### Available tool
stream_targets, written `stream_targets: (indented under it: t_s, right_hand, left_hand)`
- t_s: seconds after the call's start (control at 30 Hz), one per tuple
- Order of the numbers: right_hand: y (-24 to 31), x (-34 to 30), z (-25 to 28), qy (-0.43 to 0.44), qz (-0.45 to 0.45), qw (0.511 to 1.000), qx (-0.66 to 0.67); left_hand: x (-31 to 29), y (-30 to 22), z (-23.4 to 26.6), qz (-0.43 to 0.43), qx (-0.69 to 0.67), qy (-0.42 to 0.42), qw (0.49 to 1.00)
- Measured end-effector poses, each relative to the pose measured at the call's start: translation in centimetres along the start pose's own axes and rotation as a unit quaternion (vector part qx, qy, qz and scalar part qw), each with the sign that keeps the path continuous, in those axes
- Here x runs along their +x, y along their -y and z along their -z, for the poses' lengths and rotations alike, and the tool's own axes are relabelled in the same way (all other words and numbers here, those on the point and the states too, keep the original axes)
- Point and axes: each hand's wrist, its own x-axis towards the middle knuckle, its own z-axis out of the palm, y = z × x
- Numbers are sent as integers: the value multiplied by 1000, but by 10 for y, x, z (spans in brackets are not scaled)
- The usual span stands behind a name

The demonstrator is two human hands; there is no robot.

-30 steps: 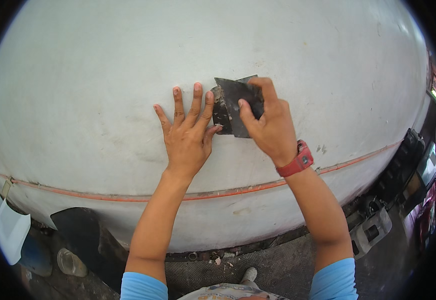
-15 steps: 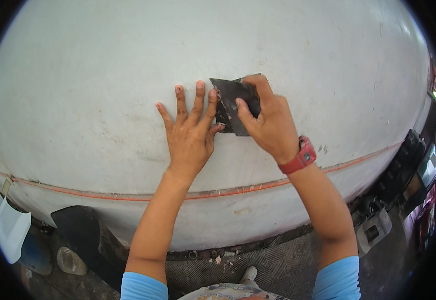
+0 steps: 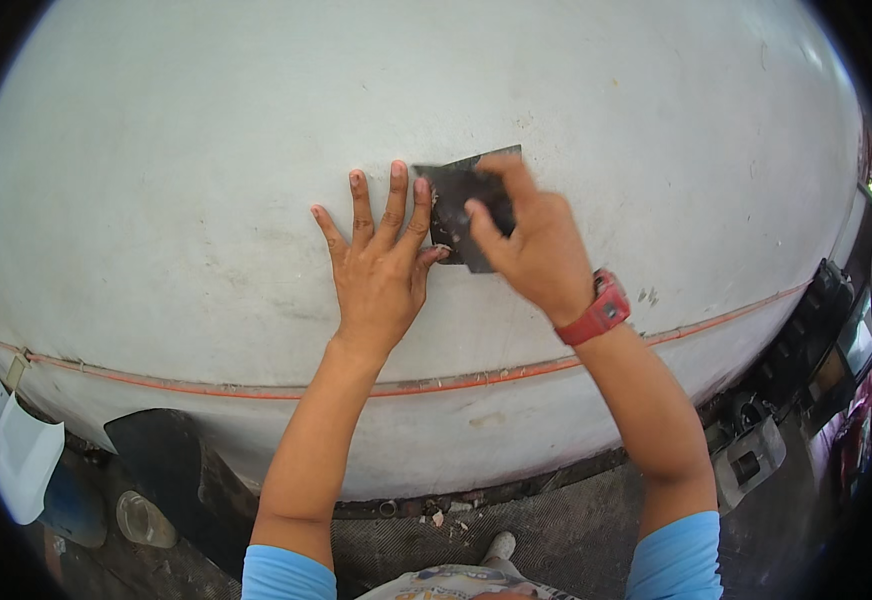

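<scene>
Head view, the only one here: rests the left hand [image 3: 376,265] on a broad pale panel [image 3: 206,150], with fingers splayed and wrapped around nothing. Sets the left thumb tip at the lower left corner of a dark under sheet [image 3: 443,230]; cannot tell whether pinning that corner or just touching it. Grasps a dark upper sheet [image 3: 456,190] in the right hand [image 3: 541,240], with thumb across the face and bent forefinger over toward the top edge; cannot make out the other right fingertips, hidden from sight. Overlaps the two sheets in front of the panel, just right of the left forefinger and well above an orange-red strip [image 3: 486,379]. Wears a red watch [image 3: 601,312] on the right wrist.

Judging by the thin, flat outline of the upper sheet, should weigh little and stay fairly stiff, perhaps with some spring. Seems unlikely to shatter, though might nick at the corners. Could slip a little against the smooth panel or the under sheet. Best taken by the broad right-hand part, with thumb on the face and fingers behind, clear of the pale flecks near the left edge. Best steadied, for the under sheet, at the lower left corner.
</scene>
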Motion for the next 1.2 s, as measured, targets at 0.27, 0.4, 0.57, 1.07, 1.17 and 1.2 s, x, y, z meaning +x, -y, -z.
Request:
stream_targets:
  t_s: [0.27, 0.4, 0.57, 1.07, 1.17, 1.2]
  right_hand:
    - [-2, -26, -2, -7, -45, 999, 9]
    - [3, -17, 8, -54, -90, 994, 42]
    - [1, -24, 2, -50, -54, 997, -5]
    - [18, -69, -28, -158, -163, 972, 58]
    - [26, -49, -32, -103, -143, 983, 54]
    - [23, -56, -30, -129, -154, 977, 67]
  left_hand:
    - [2, 2, 1, 1, -2, -13, 1000]
    - [0, 3, 0, -1, -4, -16, 1000]
    - [1, 3, 0, -3, -4, -17, 1000]
    - [4, -3, 7, 8, 14, 4, 1000]
    - [3, 2, 7, 10, 28, 9, 1000]
    - [1, 0, 7, 5, 31, 17, 999]
